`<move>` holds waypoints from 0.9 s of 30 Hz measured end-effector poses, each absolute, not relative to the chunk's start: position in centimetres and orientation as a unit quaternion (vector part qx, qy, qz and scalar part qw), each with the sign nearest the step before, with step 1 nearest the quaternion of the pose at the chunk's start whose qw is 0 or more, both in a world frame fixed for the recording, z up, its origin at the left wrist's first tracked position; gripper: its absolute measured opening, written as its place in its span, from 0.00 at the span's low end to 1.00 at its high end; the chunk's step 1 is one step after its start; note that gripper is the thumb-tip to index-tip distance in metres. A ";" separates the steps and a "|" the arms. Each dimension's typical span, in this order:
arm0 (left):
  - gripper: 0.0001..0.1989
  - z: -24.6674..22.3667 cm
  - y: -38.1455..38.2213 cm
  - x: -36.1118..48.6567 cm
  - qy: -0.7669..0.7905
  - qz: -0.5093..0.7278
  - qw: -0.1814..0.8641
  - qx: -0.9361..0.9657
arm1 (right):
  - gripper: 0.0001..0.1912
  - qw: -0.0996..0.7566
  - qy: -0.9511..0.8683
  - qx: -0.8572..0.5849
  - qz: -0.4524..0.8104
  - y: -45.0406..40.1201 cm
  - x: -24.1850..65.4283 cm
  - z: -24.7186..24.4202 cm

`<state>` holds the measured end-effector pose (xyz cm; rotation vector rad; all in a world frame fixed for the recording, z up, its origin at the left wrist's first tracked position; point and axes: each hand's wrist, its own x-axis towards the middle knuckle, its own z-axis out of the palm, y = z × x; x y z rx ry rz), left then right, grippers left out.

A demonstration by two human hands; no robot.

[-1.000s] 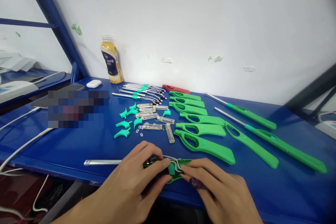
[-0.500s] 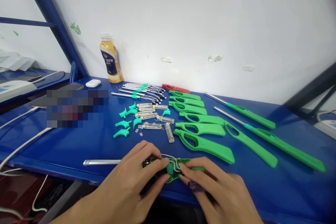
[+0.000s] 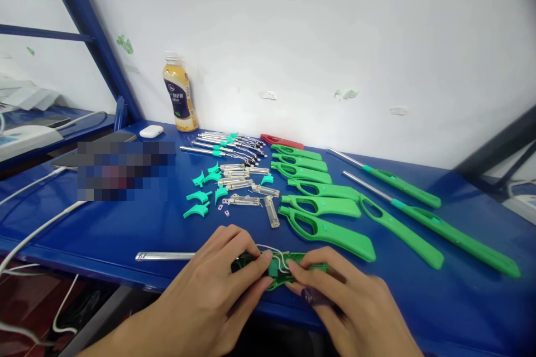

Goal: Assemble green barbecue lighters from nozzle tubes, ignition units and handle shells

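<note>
Near the table's front edge lies an open green lighter shell [image 3: 295, 258] with a teal trigger [image 3: 273, 268] and white wires [image 3: 281, 259] inside. My left hand [image 3: 226, 284] grips the shell's left part, its thumb and index fingertips at the trigger. A metal tube [image 3: 164, 256] sticks out to the left from under this hand. My right hand [image 3: 339, 290] pinches around the shell's right part, its fingertips by the wires. What lies under the fingers is partly hidden.
Beyond my hands are teal triggers [image 3: 196, 210], clear fuel tanks [image 3: 271, 212], metal tubes with wires [image 3: 201, 150], green shells [image 3: 326, 232], a red shell [image 3: 282, 141] and long lighters [image 3: 452, 228]. A bottle [image 3: 180, 95] stands by the wall; cables [image 3: 37, 234] run left.
The whole view has shifted slightly. Both hands keep nearly the same hold on the green shell, and the fingertips have moved only a little around the trigger and wires.
</note>
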<state>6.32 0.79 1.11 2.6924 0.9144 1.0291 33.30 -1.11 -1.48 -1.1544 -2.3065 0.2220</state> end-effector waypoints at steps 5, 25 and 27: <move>0.11 1.6 0.5 6.4 0.318 0.316 0.046 0.893 | 0.18 0.285 -0.854 -0.429 0.073 -1.1 33.1 -1.3; 0.13 2.2 1.0 2.0 0.409 0.285 0.071 0.864 | 0.18 0.288 -0.850 -0.436 0.063 -1.0 33.1 -1.1; 0.13 2.2 1.2 2.0 0.403 0.288 0.071 0.866 | 0.18 0.290 -0.850 -0.435 0.065 -1.0 33.1 -1.0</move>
